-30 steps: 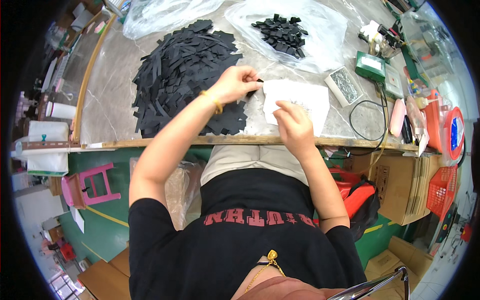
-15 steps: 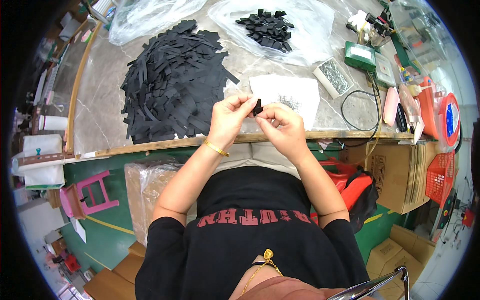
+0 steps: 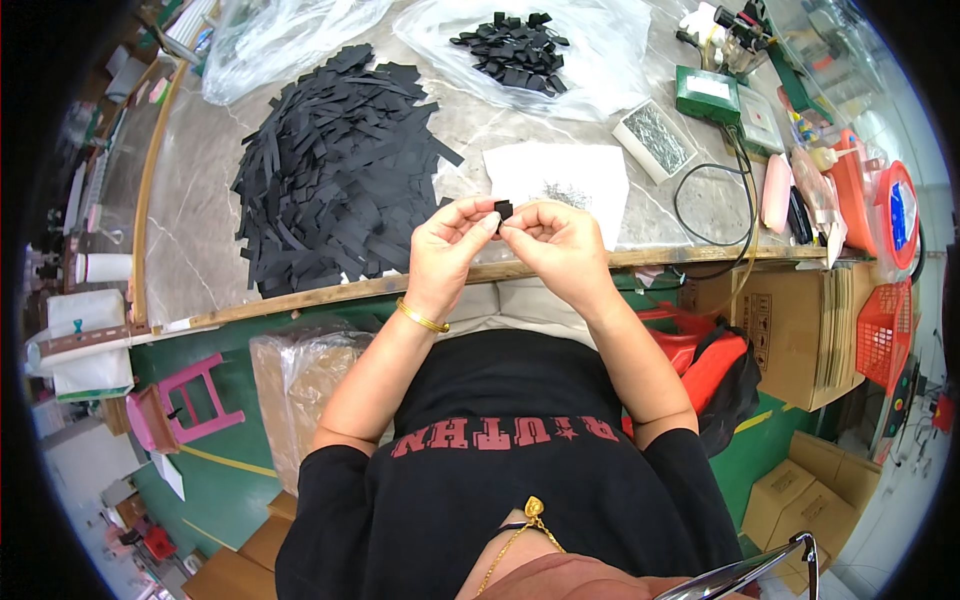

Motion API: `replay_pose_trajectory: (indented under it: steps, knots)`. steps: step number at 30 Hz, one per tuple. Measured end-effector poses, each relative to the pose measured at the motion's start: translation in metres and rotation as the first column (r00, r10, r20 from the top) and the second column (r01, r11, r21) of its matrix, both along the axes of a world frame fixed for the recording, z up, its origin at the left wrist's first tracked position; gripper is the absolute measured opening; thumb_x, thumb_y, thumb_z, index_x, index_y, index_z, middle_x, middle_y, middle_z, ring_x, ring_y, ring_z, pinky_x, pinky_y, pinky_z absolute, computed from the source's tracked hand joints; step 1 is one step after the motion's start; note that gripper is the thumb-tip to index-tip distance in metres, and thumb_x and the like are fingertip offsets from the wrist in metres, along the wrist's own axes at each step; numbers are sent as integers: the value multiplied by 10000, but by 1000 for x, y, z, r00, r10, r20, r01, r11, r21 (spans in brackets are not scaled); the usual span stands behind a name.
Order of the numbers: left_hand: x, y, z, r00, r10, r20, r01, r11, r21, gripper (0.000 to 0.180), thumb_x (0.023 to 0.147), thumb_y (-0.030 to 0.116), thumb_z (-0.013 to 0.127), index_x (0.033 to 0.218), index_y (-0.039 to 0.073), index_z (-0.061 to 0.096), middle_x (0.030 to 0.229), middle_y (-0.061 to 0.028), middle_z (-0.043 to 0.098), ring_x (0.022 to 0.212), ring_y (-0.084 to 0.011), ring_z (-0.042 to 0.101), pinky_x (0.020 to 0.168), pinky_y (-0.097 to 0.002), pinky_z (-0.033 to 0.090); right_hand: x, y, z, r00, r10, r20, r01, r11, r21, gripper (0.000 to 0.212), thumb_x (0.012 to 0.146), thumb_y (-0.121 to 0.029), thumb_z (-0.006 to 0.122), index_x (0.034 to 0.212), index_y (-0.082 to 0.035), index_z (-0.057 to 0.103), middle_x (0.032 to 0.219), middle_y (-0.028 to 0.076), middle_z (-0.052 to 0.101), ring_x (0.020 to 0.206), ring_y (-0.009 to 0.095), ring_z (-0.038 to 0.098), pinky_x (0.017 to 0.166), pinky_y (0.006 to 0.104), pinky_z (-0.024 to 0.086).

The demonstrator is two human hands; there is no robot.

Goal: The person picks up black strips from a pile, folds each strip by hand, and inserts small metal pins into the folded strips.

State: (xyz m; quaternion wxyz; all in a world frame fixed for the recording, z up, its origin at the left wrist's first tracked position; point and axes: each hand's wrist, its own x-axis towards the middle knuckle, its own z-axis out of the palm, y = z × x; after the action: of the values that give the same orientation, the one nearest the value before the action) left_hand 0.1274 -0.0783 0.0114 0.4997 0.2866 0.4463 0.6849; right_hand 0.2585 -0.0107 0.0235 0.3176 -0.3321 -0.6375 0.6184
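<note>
Left hand (image 3: 440,255) and right hand (image 3: 565,252) near each other above the near edge of the grey marbled tabletop (image 3: 190,230). Both clamped, thumb and fingers, on one small black strip-like piece (image 3: 503,208) — located between the fingertips, before a white sheet (image 3: 510,168) bearing fine grey bits (image 3: 565,190). Leftward: broad heap of flat black strips (image 3: 335,180). Beyond: small black pieces (image 3: 515,55) on clear plastic sheeting (image 3: 605,60).

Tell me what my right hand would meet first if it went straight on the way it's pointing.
Your right hand would probably meet your left hand first, just past the small black piece between them; depth is unclear.
</note>
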Motion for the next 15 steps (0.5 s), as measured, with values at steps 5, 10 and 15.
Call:
replay_pose_trajectory:
  steps: [5, 10, 15]
  knots:
    - [2, 0, -5, 998, 61, -23, -61, 998, -8, 180, 800, -15, 581, 979, -29, 575, 924, -78, 605, 800, -118, 571, 748, -254, 478, -2, -2, 0, 1000, -15, 18, 15, 1000, 3, 47, 757, 8, 615, 791, 41, 611, 773, 32, 605, 685, 49, 543, 625, 181, 447]
    - [1, -1, -6, 995, 75, -60, -76, 997, -24, 164, 802, -7, 583, 964, -33, 582, 906, -72, 609, 791, -110, 572, 733, -248, 481, -3, -5, -1, 1000, -13, -2, 13, 999, -40, 52, 759, -2, 620, 790, 38, 609, 797, 38, 606, 693, 50, 537, 628, 186, 444]
    - [-7, 2, 0, 988, 14, -156, -27, 997, -79, 142, 807, 4, 583, 943, -39, 588, 895, -64, 610, 781, -94, 569, 687, -230, 485, 1, 5, 0, 992, -106, -64, 115, 979, 171, 79, 741, -43, 620, 789, 20, 615, 783, 42, 616, 687, 78, 536, 600, 219, 437]
